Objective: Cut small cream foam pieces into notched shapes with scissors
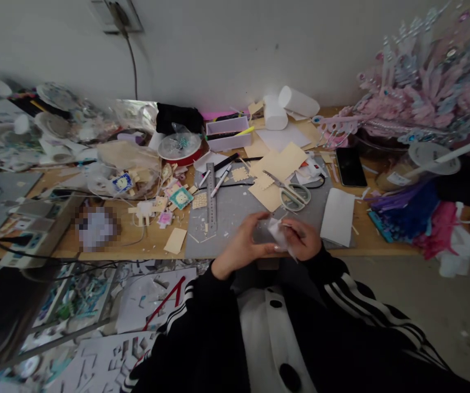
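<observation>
Matt paper-like held pc., smooth metal ruler, glossy phone scrn. & wood tabletop

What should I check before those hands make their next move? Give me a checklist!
1. Small, thin white piece in hand: ok, the right hand grips it.
2. Left hand gripping it too: cannot tell; it's close, but the contact is unclear.
3. Metal scissors with whitish loop handles put down: ok, neither hand is on them.
4. Flat grey work mat cleared: not ok, flat beige sheets and other things lie on it.
5. Long, straight metal ruler out of the hands' way: ok, it lies apart from both.
</observation>
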{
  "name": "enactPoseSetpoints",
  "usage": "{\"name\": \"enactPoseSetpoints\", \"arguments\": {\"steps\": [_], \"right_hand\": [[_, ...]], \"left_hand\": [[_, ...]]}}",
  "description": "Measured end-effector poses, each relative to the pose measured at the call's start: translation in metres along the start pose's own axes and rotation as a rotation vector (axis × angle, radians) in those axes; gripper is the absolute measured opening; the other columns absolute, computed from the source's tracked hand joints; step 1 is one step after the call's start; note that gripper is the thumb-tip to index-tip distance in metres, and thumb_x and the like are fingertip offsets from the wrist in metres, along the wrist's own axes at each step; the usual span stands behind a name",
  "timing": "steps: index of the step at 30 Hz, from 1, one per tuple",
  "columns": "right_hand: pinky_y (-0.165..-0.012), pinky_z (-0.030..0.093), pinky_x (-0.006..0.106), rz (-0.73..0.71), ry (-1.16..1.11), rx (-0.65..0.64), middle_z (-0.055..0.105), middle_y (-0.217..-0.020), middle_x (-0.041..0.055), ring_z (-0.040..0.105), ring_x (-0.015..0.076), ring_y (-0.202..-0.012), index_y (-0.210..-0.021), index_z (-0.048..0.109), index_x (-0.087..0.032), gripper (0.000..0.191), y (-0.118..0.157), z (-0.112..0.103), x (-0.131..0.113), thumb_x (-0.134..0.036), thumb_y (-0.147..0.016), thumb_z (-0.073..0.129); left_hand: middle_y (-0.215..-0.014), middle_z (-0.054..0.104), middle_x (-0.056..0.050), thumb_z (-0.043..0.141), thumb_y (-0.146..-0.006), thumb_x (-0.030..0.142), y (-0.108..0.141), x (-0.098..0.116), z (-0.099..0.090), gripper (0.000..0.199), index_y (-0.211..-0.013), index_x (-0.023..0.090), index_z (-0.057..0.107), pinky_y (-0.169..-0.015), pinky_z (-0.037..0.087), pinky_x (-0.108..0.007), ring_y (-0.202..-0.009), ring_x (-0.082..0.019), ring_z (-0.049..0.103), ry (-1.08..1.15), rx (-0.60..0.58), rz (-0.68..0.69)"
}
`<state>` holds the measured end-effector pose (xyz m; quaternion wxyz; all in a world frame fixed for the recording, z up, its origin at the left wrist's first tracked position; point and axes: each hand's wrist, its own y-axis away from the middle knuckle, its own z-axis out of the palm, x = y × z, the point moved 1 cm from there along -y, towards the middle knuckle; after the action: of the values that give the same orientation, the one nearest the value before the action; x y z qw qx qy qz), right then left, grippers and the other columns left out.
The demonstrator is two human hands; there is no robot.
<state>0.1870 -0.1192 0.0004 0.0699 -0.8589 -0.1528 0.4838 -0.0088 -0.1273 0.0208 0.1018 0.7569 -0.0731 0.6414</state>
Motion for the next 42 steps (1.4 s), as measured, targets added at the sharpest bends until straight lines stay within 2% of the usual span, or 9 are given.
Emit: {"name": "enactPoseSetpoints", "arguments": {"steps": [3,5,8,13,17,20,29,38,42], "right_hand": [[-0.069,0.055,0.035,0.060,0.014,0.139,0.074,-0.082,0.0077,0.068,0.0236,-0.075,-0.086,0.071,-0.024,0.034,-0.001,-0.001,-0.003,-0.049,-0.089,0.049],[-0.068,0.054,0.033,0.142,0.006,0.301,0.074,-0.083,0.0075,0.068,0.0225,-0.073,-0.088,0.071,-0.022,0.033,-0.004,-0.007,0.000,-0.047,-0.091,0.051],[-0.062,0.053,0.031,0.137,-0.054,0.370,0.072,-0.075,0.0063,0.065,0.0200,-0.064,-0.083,0.071,-0.020,0.038,-0.010,-0.013,0.007,-0.053,-0.088,0.055],[-0.057,0.051,0.030,0.071,-0.090,0.317,0.070,-0.071,0.0058,0.064,0.0190,-0.062,-0.078,0.072,-0.022,0.045,-0.012,-0.005,0.012,-0.062,-0.087,0.054],[-0.049,0.044,0.027,0.141,-0.137,0.248,0.061,-0.059,0.0006,0.053,0.0137,-0.048,-0.083,0.071,-0.021,0.041,-0.007,0.001,0.011,-0.058,-0.089,0.055],[-0.046,0.038,0.026,0.194,-0.177,0.282,0.052,-0.053,-0.0022,0.046,0.0121,-0.045,-0.077,0.068,-0.020,0.042,-0.008,0.000,0.008,-0.060,-0.087,0.056],[-0.049,0.032,0.025,0.274,-0.082,0.340,0.039,-0.051,-0.0046,0.039,0.0114,-0.051,-0.065,0.058,-0.019,0.037,-0.015,-0.010,-0.002,-0.050,-0.085,0.058],[-0.048,0.033,0.025,0.350,-0.096,0.369,0.042,-0.051,-0.0042,0.042,0.0118,-0.052,-0.062,0.056,-0.020,0.040,-0.014,-0.008,0.006,-0.055,-0.079,0.059],[-0.040,0.031,0.026,0.567,-0.125,0.589,0.041,-0.048,-0.0054,0.040,0.0120,-0.043,-0.064,0.052,-0.022,0.039,-0.021,-0.035,0.025,-0.057,-0.075,0.063]], "left_hand": [[-0.072,0.066,-0.003,0.071,-0.074,0.049,0.000,-0.005,0.005,0.035,-0.080,0.015,0.068,-0.065,0.046,-0.027,-0.070,-0.017,0.060,-0.010,-0.210,-0.162],[-0.062,0.062,0.000,0.067,-0.077,0.051,0.001,-0.010,-0.002,0.037,-0.072,0.014,0.067,-0.061,0.042,-0.025,-0.062,-0.014,0.055,0.012,-0.233,-0.214],[-0.077,0.069,-0.002,0.075,-0.071,0.045,0.002,-0.015,-0.014,0.035,-0.087,0.014,0.072,-0.071,0.045,-0.026,-0.074,-0.016,0.059,0.043,-0.222,-0.213],[-0.103,0.070,-0.007,0.087,-0.056,0.035,0.001,-0.015,-0.009,0.068,-0.118,0.016,0.065,-0.084,0.046,-0.029,-0.093,-0.019,0.060,0.027,-0.155,-0.177],[-0.079,0.066,-0.002,0.076,-0.068,0.045,-0.002,-0.017,0.002,0.040,-0.091,0.014,0.069,-0.069,0.044,-0.025,-0.074,-0.014,0.056,0.102,-0.264,-0.238],[-0.065,0.059,0.001,0.070,-0.072,0.052,-0.003,-0.017,0.001,0.038,-0.072,0.014,0.066,-0.061,0.038,-0.023,-0.063,-0.011,0.050,0.103,-0.291,-0.263],[-0.057,0.057,0.001,0.069,-0.070,0.054,-0.004,-0.018,-0.010,0.041,-0.065,0.013,0.066,-0.057,0.035,-0.023,-0.057,-0.010,0.045,0.027,-0.259,-0.294],[-0.058,0.058,0.001,0.069,-0.071,0.049,-0.004,-0.007,-0.019,0.035,-0.063,0.015,0.068,-0.057,0.037,-0.023,-0.058,-0.011,0.049,-0.014,-0.298,-0.300],[-0.054,0.055,0.002,0.069,-0.070,0.048,0.006,-0.015,-0.043,0.036,-0.058,0.015,0.065,-0.053,0.034,-0.023,-0.054,-0.010,0.045,-0.140,-0.286,-0.314]]}}
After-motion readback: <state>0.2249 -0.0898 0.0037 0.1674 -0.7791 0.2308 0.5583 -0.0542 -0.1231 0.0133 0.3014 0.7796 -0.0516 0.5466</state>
